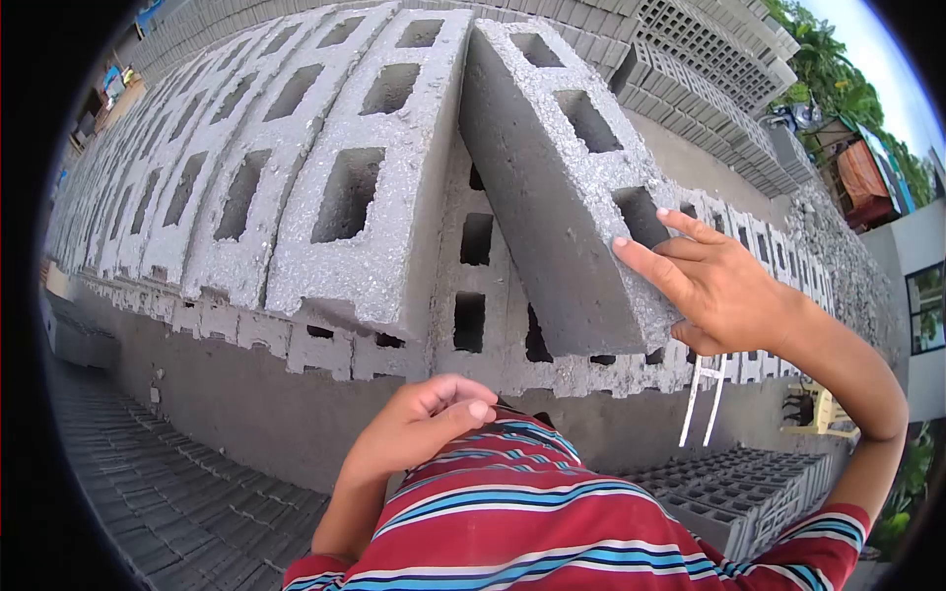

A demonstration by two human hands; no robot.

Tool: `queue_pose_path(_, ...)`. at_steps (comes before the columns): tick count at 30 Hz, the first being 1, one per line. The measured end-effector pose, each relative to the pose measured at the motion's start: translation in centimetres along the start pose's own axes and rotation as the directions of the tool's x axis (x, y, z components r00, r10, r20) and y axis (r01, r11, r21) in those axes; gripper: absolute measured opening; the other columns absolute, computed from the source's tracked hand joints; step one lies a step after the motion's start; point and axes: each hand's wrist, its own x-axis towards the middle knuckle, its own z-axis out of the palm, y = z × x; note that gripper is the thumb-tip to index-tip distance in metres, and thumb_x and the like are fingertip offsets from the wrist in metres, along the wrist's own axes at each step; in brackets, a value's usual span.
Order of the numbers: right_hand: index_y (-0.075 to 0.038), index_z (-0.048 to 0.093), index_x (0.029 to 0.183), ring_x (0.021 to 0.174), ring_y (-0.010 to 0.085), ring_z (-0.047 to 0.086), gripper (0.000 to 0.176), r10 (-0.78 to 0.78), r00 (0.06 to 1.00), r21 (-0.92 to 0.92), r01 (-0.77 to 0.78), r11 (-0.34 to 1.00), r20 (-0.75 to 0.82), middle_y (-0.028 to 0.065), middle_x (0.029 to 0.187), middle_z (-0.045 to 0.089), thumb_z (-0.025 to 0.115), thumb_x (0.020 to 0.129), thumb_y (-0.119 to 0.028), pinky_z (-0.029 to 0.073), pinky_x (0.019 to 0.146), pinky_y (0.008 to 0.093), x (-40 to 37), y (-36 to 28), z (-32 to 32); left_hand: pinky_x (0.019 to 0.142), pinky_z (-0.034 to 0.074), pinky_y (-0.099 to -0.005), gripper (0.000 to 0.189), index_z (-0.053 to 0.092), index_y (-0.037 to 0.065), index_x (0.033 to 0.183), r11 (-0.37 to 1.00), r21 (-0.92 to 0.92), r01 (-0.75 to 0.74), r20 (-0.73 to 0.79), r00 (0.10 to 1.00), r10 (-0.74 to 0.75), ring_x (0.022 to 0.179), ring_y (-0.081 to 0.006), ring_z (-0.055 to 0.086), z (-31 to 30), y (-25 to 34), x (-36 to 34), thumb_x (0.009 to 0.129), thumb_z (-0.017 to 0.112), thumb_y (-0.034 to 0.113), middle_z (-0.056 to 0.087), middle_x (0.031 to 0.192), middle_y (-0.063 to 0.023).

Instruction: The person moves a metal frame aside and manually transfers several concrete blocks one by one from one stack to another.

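Note:
My right hand [724, 286] touches the near end of a grey hollow concrete block [552, 187], with its fingers spread over the top face beside the nearest hole. That block stands on edge, angled away from the row; a wedge-shaped gap parts it from the neighbouring block [399, 197]. Lower blocks with rectangular holes show in the gap. My left hand [424, 419] hangs in front of the striped shirt, its fingers loosely curled, thumb apart, nothing in it.
A long row of standing blocks [219, 192] runs left. More block stacks [705, 98] rise at the back right. Below right are another stack [754, 488], a white ladder-like frame [702, 399] and a yellowish chair [823, 414]. Gravel [847, 261] lies at the right.

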Motion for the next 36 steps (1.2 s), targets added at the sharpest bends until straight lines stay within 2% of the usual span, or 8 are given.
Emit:
queue_pose_path(5,-0.007,0.030,0.133,0.085,0.0222,0.055,0.099,0.021,0.998,0.096,-0.015,0.995,-0.061,0.0031,0.077,0.054,0.078,0.048,-0.018,0.029,0.103,0.0452,-0.9,0.5,1.6,0.060,0.045,-0.0302,0.022,0.065,0.003,0.085,0.589,0.581,-0.562,0.447,0.825,0.346,0.065,-0.0240,0.061,-0.5,10.4,-4.2,0.069,0.071,0.017,0.064,0.075,-0.0094)
queue_pose_path(8,-0.013,0.037,0.130,0.105,0.0230,0.046,0.086,0.073,0.973,-0.081,-0.092,0.992,-0.218,0.0044,0.101,0.053,0.076,0.055,-0.030,0.027,0.103,0.0410,-1.8,-0.6,1.4,0.055,0.041,-0.0289,0.024,0.064,0.004,0.077,0.156,0.776,-0.611,0.509,0.752,0.418,0.055,-0.0216,0.057,0.9,16.8,-3.6,0.059,0.073,0.019,0.062,0.067,-0.0073)
queue_pose_path(10,-0.014,0.036,0.131,0.111,0.0244,0.043,0.088,0.232,0.884,-0.034,-0.268,0.963,-0.406,0.0067,0.116,0.047,0.076,0.054,-0.030,0.027,0.102,0.0431,-3.3,-1.7,2.2,0.060,0.040,-0.0276,0.025,0.062,0.002,0.077,0.185,0.848,-0.496,0.359,0.797,0.486,0.065,-0.0179,0.056,2.8,18.9,-1.4,0.069,0.065,0.026,0.060,0.070,-0.0081)
queue_pose_path(15,-0.001,0.023,0.135,0.119,0.0335,0.036,0.115,0.615,0.201,0.538,-0.331,0.775,-0.763,0.0176,0.132,0.036,0.078,0.048,-0.050,0.026,0.100,0.0446,-6.6,-4.9,9.4,0.070,0.044,-0.0295,0.036,0.057,-0.004,0.092,-0.158,0.905,-0.394,0.415,0.744,0.523,0.076,-0.0201,0.056,3.7,21.7,9.9,0.078,0.062,0.029,0.060,0.081,-0.0102)
queue_pose_path(18,0.007,0.008,0.135,0.123,0.0411,0.028,0.132,0.793,0.015,0.762,-0.264,0.591,-0.609,0.0275,0.135,0.025,0.078,0.044,-0.058,0.022,0.101,0.0466,-4.5,-8.4,16.0,0.072,0.044,-0.0324,0.049,0.057,-0.004,0.096,-0.402,0.896,-0.187,0.396,0.746,0.536,0.080,-0.0227,0.058,2.1,23.2,15.5,0.079,0.058,0.042,0.061,0.085,-0.0137)
queue_pose_path(21,0.006,-0.006,0.135,0.129,0.0405,0.019,0.142,0.867,0.036,0.815,-0.324,0.480,-0.496,0.0299,0.140,0.010,0.078,0.042,-0.060,0.017,0.104,0.0465,-0.8,-10.6,18.4,0.072,0.044,-0.0346,0.058,0.059,-0.004,0.093,-0.206,0.975,-0.083,0.159,0.908,0.389,0.080,-0.0253,0.058,2.2,24.1,18.3,0.079,0.052,0.052,0.061,0.083,-0.0156)
queue_pose_path(25,0.008,-0.008,0.134,0.129,0.0440,0.017,0.143,0.870,0.026,0.821,-0.320,0.474,-0.492,0.0328,0.139,0.008,0.080,0.042,-0.056,0.016,0.103,0.0483,1.6,-9.6,19.0,0.072,0.044,-0.0390,0.072,0.059,-0.006,0.076,-0.302,0.917,-0.259,0.344,0.899,0.272,0.068,-0.0318,0.058,5.2,21.5,17.0,0.077,0.046,0.064,0.058,0.069,-0.0181)
queue_pose_path(36,0.006,0.011,0.134,0.104,0.0393,0.042,0.124,0.796,-0.123,0.805,-0.127,0.580,-0.593,0.0258,0.123,0.038,0.082,0.043,-0.040,0.032,0.092,0.0455,3.0,-8.7,20.9,0.094,0.033,-0.0419,0.082,0.053,-0.016,0.092,-0.233,0.916,-0.325,0.356,0.929,0.105,0.085,-0.0354,0.057,5.7,19.2,16.9,0.067,0.062,0.061,0.055,0.068,-0.0234)
